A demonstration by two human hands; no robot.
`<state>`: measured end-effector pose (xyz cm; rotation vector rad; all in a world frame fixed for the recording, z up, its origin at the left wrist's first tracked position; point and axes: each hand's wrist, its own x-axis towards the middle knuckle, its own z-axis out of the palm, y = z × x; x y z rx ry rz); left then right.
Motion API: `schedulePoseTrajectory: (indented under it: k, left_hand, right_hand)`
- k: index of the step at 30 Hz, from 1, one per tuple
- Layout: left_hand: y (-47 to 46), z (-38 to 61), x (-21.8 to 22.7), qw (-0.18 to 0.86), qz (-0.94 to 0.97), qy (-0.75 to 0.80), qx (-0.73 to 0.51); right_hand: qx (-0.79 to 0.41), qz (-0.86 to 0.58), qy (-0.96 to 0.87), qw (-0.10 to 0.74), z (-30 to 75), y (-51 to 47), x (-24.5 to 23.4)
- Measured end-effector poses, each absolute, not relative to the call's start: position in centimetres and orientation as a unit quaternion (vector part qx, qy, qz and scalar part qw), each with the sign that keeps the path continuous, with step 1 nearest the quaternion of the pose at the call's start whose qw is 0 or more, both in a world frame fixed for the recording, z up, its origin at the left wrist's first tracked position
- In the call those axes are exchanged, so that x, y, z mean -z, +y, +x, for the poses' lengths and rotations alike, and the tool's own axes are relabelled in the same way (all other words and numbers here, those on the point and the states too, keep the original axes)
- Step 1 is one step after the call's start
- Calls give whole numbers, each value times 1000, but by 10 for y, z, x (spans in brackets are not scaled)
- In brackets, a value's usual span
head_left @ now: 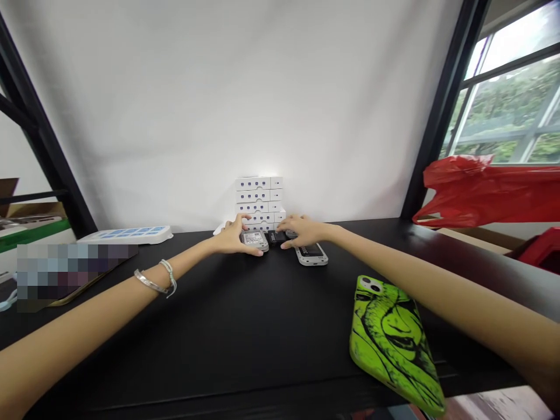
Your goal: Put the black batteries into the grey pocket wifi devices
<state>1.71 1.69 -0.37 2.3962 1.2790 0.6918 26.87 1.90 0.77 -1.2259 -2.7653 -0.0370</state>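
My left hand (234, 235) curls around a small silver-grey device (255, 240) that has a white printed label on its upper face. Its thumb lies along the near edge and its fingers along the far side. Just right of that device is a small black block (276, 238) with pale lettering, which looks like a battery. My right hand (304, 230) reaches in from the right, its thumb and fingertips around the block's right end. Partly beneath this hand lies a white-framed device (314, 255) with a black, lettered inside. A stack of white boxes (259, 201) stands right behind both hands.
A green-and-black phone case (394, 344) lies near the front edge, beside my right forearm. On the left are a white power strip (131, 234) and a pixelated flat object (74, 271). A red plastic bag (490, 189) sits at right. A white wall (262, 99) closes the table's back.
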Motion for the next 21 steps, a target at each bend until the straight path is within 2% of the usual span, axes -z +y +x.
schedulePoseTrajectory:
  k: [4,12,17,21]
  left_hand:
    - [-4,14,3,186,846,449,-220]
    - [-63,18,20,222,884,363,-194]
    - [-67,16,22,252,881,349,-193]
    - [-68,17,25,261,865,374,-207]
  right_hand:
    - [8,-431,-902,16,258,34,-9]
    - [-50,-464,-884,18,258,26,-20]
    - [-22,-492,-867,80,259,17,-18]
    - [-49,-481,-866,127,253,-15,-20]
